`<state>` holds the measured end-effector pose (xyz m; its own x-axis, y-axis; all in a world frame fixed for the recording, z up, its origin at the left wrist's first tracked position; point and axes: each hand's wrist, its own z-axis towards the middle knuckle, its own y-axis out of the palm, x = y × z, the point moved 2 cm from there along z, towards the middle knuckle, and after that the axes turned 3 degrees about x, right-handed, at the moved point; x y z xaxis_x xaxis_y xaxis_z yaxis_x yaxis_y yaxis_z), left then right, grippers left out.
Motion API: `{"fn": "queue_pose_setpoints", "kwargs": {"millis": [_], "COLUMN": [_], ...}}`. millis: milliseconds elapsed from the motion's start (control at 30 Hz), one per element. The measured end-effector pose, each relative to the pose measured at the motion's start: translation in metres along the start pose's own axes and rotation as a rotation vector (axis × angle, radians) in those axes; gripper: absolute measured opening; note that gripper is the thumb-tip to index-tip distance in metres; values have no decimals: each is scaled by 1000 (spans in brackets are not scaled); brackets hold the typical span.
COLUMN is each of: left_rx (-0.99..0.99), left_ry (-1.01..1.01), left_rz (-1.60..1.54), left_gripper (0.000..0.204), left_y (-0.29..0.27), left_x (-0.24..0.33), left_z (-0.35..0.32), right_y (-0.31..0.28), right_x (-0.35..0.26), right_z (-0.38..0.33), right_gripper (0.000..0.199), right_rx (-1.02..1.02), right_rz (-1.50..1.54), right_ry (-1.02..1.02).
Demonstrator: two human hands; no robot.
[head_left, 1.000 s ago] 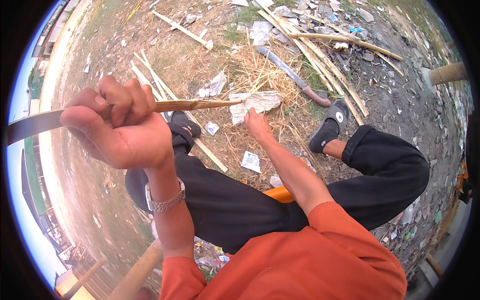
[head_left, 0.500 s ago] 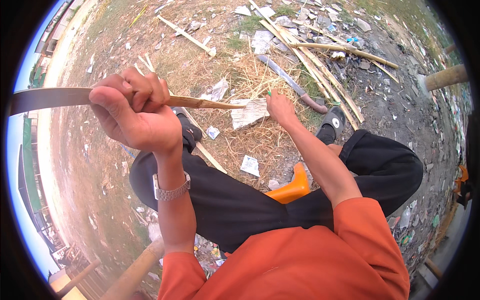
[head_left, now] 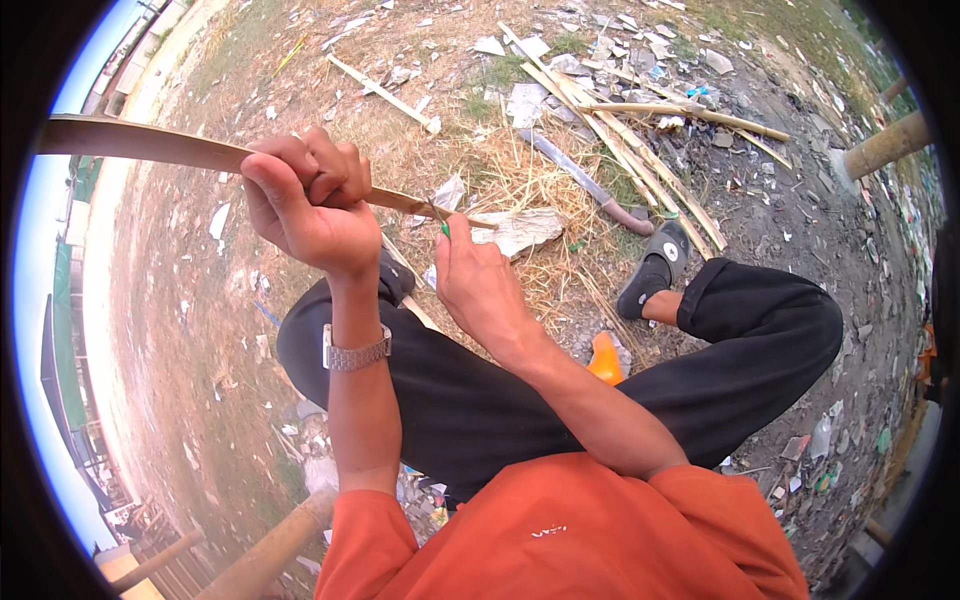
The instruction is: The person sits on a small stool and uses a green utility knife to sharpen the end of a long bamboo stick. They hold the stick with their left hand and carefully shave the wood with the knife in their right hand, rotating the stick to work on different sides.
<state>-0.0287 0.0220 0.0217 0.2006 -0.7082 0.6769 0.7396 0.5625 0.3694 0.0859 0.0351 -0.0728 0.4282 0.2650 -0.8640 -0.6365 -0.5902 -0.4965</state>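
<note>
My left hand (head_left: pixel 318 205), palm turned up, is closed around a long bamboo strip (head_left: pixel 160 142). The strip runs from the far left across to the middle, and its thin end lies over a pale flat piece of wood (head_left: pixel 527 231) on the ground. In my right hand (head_left: pixel 485 290), fingers pinched, is a small knife with a green handle (head_left: pixel 445 229). Its short dark blade meets the strip between my left hand and the strip's end. Most of the knife's handle is hidden by my fingers.
Beyond the wood lies a machete (head_left: pixel 570 165) with a brown handle. Several bamboo strips (head_left: pixel 640 150) are heaped at the far right, and another strip (head_left: pixel 380 92) lies far left. Straw shavings (head_left: pixel 560 185) surround the wood. An orange plastic piece (head_left: pixel 605 360) shows between my legs.
My right hand has moved left and nearer with the knife, bringing its blade onto the bamboo strip. My left hand has shifted slightly right, still gripping the strip.
</note>
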Motion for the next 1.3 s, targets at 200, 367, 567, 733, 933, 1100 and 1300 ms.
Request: {"fn": "queue_pose_setpoints", "kwargs": {"millis": [200, 367, 567, 733, 933, 1100, 1300], "left_rx": [11, -30, -17, -31, -75, -94, -71], "left_ry": [0, 25, 6, -6, -19, -37, -21], "left_rz": [-13, -10, -14, -22, -52, -51, -11], "left_gripper": [39, 41, 41, 40, 41, 41, 41], "left_y": [-5, -2, 2, -1, 3, 3, 1], "left_x": [0, 2, 1, -1, 0, 1, 1], "left_z": [1, -4, -1, 0, -3, -3, 0], "right_y": [27, 19, 5, 26, 17, 11, 23], "right_x": [47, 33, 28, 63, 45, 36, 64], "right_z": [13, 5, 10, 15, 10, 14, 23], "right_gripper": [22, 23, 25, 25, 28, 28, 28], "right_rx": [-13, -46, -47, -28, -27, -28, -70], "right_rz": [-99, -53, -84, -126, -100, -131, -160], "right_ry": [92, 65, 47, 91, 74, 61, 128]}}
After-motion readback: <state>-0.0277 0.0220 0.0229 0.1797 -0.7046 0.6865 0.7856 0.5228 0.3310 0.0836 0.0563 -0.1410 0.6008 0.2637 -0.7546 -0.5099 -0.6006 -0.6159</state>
